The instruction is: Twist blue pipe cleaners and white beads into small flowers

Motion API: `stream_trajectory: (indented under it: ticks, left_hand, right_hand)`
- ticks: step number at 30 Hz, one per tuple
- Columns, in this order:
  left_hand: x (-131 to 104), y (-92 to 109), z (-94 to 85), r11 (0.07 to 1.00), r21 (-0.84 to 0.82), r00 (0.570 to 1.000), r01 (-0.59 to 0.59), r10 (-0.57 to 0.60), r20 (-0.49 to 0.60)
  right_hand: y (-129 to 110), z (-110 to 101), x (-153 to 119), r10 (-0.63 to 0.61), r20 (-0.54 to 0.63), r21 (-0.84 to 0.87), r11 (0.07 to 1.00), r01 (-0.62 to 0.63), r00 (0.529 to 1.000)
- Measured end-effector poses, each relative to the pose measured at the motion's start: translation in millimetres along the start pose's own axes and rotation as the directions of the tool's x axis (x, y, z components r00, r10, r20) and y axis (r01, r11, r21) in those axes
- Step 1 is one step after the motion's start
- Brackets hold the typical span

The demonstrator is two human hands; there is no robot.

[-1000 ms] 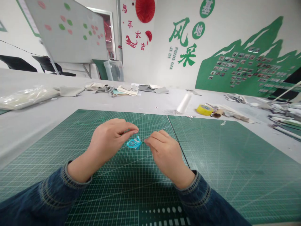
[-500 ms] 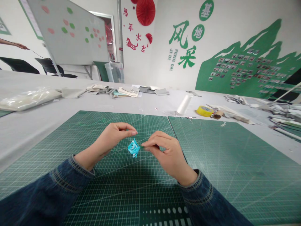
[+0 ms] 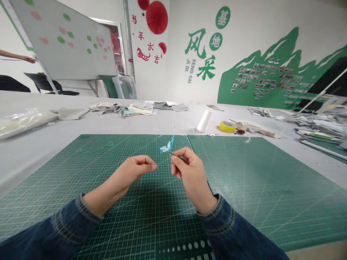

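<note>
Between the thumb and fingers of my right hand (image 3: 189,168) is the green stem of a small blue craft flower (image 3: 166,147). Its petals are light blue and whitish, and one thin blue piece points upward. The flower head is up and to the left of my fingertips, above the green cutting mat (image 3: 114,202). My left hand (image 3: 138,169) is apart from the flower, lower and to its left, with thumb and forefinger pinched together. Whatever may be in that pinch is too small to make out.
Green thread (image 3: 97,148) lies on the mat at left. Beyond the mat stand a white thread cone (image 3: 204,121) and a yellow tape roll (image 3: 227,126). Fabric pieces (image 3: 141,108) and a plastic-wrapped bundle (image 3: 27,121) lie farther back. Another person's hand (image 3: 28,59) shows at far left.
My right hand has raised the flower and turned it, so its head now points up and left rather than left. My left hand is now lower than the flower. The view has shifted slightly right.
</note>
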State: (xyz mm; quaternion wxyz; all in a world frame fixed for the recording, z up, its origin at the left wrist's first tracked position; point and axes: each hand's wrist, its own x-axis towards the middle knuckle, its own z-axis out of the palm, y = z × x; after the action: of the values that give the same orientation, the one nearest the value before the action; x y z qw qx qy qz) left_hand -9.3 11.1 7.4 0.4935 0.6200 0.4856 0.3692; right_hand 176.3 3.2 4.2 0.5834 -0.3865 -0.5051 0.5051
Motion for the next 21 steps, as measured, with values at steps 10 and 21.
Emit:
stream_trajectory:
  ticks: [10,21]
  left_hand:
    - [-19,4,3.0,0.682,0.655,0.898,-0.326,0.44,-0.012]
    - [-24,4,3.6,0.385,0.793,0.741,-0.472,0.66,0.121]
  right_hand:
    - [3,-3,7,0.009,-0.124,0.036,0.999,-0.005,0.992]
    - [7,-4,7,-0.002,-0.115,-0.072,0.997,-0.006,0.993]
